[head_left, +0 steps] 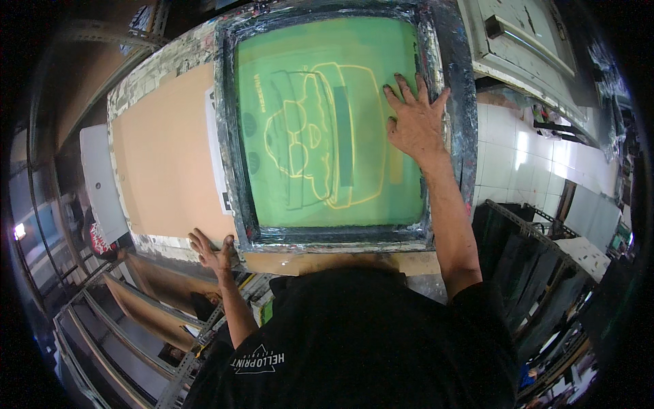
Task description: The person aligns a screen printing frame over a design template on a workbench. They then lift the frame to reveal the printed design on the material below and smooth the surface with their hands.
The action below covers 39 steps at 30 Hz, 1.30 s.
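Note:
In front of me lies a screen printing frame [228, 136] with dark, ink-stained sides. Its green mesh [340, 41] carries a yellow line drawing of a bearded face with glasses and a cap, turned sideways. My right hand [415, 126] rests with spread fingers on the right part of the mesh, its thumb side toward the drawing and little finger reaching the frame's right side. At the near edge of a brown board [163, 157], beside the frame's near left corner, my left hand [212, 253] lies with its fingers apart. Neither hand holds anything.
A white strip with black marks [216, 150] shows between board and frame. Metal racks with brown panels [146, 303] stand at the lower left. Dark panels on a rack [511, 266] stand at the right, below white tiles [507, 157]. A white cabinet [521, 61] is at the upper right.

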Each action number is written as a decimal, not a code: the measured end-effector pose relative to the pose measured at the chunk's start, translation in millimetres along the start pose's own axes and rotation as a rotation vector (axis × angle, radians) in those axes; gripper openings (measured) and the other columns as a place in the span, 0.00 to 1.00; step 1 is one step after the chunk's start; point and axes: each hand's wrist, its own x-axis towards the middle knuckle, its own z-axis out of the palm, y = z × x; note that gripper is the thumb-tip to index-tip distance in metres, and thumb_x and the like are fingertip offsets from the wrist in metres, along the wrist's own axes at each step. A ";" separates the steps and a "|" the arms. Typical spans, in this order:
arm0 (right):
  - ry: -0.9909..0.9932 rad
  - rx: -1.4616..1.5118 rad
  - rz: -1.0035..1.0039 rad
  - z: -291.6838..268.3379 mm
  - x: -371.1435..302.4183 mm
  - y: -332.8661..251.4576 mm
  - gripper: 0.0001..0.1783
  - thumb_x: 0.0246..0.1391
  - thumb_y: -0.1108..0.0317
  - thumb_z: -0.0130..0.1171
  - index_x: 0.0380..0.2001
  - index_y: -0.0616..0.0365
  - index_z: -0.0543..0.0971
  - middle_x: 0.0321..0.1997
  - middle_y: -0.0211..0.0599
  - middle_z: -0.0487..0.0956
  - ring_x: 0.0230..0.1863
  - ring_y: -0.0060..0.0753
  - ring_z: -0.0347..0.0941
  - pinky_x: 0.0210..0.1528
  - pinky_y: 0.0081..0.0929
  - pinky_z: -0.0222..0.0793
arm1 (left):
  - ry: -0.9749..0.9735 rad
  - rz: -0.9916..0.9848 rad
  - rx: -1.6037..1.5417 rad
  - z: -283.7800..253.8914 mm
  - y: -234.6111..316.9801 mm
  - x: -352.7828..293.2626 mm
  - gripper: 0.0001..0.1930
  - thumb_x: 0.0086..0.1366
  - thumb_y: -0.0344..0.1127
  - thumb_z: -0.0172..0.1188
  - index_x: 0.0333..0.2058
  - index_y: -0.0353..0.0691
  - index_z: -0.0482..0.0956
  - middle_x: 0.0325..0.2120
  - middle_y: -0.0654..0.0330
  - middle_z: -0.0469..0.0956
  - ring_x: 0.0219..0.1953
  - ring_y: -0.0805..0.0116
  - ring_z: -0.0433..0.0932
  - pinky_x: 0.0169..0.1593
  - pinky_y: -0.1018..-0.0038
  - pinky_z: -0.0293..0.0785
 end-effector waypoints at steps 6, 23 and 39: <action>-0.037 0.140 0.001 5.2 7.1 21.4 0.36 0.44 0.56 0.71 0.59 0.41 0.75 0.70 0.20 0.65 0.71 0.31 0.57 0.70 0.64 0.42 | 0.014 -0.008 -0.008 1.9 -3.5 -2.7 0.65 0.39 0.82 0.62 0.72 0.56 0.50 0.74 0.54 0.44 0.74 0.45 0.42 0.65 0.35 0.46; 0.029 0.083 -0.011 7.3 4.7 16.0 0.33 0.43 0.55 0.71 0.56 0.44 0.77 0.68 0.24 0.68 0.67 0.33 0.62 0.66 0.66 0.45 | 0.000 -0.014 0.009 1.1 -3.6 -1.7 0.63 0.40 0.79 0.65 0.72 0.57 0.51 0.74 0.55 0.43 0.74 0.45 0.42 0.66 0.36 0.45; 0.211 0.307 0.097 6.0 -94.7 14.7 0.51 0.34 0.49 0.74 0.66 0.47 0.68 0.74 0.40 0.57 0.74 0.59 0.46 0.69 0.64 0.45 | -0.006 -0.015 -0.054 0.0 -1.7 -3.3 0.64 0.40 0.81 0.62 0.72 0.55 0.50 0.74 0.54 0.42 0.74 0.44 0.41 0.67 0.36 0.42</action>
